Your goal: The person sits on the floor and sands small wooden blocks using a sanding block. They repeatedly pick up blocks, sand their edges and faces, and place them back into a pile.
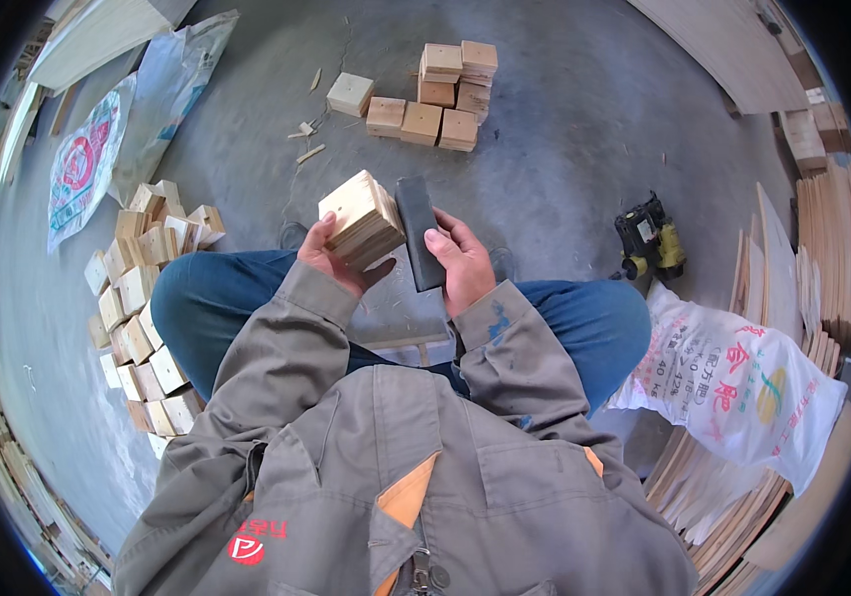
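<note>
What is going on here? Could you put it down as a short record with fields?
Left hand: holds a pale square block of stacked wood layers
Right hand: holds a flat dark rectangular block, which stands beside the wooden one
Person's left: loose heap of pale wooden blocks on the grey concrete floor
Ahead: small stacked group of wooden blocks
Person's right: black and yellow power tool, white printed sack

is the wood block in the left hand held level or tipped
Tipped: the wood block sits cornerwise in the left hand, one corner pointing up and its layered side facing the camera.
</note>
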Motion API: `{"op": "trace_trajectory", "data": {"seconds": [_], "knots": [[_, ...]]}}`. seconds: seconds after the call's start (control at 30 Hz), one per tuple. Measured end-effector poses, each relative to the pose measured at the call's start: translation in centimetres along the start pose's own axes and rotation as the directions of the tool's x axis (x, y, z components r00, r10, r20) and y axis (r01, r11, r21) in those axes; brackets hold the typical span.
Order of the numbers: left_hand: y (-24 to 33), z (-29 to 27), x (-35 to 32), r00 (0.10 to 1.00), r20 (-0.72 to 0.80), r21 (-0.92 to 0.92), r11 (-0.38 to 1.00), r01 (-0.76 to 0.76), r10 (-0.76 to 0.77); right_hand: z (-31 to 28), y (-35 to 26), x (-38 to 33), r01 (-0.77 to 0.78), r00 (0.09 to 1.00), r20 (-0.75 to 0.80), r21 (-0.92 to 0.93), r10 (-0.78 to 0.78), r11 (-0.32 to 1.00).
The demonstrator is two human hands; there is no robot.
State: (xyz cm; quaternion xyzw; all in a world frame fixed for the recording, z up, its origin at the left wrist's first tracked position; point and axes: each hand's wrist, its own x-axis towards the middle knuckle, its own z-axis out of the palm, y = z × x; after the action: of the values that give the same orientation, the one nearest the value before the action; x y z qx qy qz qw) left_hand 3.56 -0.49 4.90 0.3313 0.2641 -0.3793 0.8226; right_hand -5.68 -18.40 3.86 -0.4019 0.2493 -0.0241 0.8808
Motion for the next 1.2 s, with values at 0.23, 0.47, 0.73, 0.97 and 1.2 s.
{"op": "trace_trajectory", "data": {"seconds": [0.23, 0.47, 0.73, 0.97, 1.2], "knots": [[-0.2, -1.3, 1.5, 0.994, -0.100, 0.069, 0.997, -0.038, 0.045, 0.1, 0.6, 0.6, 0.095, 0.990, -0.095, -0.110, -0.106, 0.989], [0.4, -0.8, 1.5, 0.978, -0.200, 0.004, 0.998, -0.056, 0.056, -0.4, -0.6, -1.0, 0.572, 0.665, 0.427, -0.819, -0.613, 0.049], [0.8, -0.5, 1.0, 0.986, -0.153, -0.012, 0.997, -0.072, 0.070, -0.9, -0.1, -0.6, 0.632, 0.605, 0.558, -0.770, -0.569, -0.083], [0.9, -0.4, 0.5, 0.989, -0.143, 0.015, 0.999, -0.032, 0.034, -2.1, -1.0, -0.3, 0.492, 0.683, 0.364, -0.870, -0.633, 0.032], [0.7, 0.0, 0.4, 0.994, -0.109, 0.016, 1.000, 0.011, -0.009, 0.2, -0.6, -1.4, 0.582, 0.748, 0.400, -0.778, -0.529, 0.236]]}}
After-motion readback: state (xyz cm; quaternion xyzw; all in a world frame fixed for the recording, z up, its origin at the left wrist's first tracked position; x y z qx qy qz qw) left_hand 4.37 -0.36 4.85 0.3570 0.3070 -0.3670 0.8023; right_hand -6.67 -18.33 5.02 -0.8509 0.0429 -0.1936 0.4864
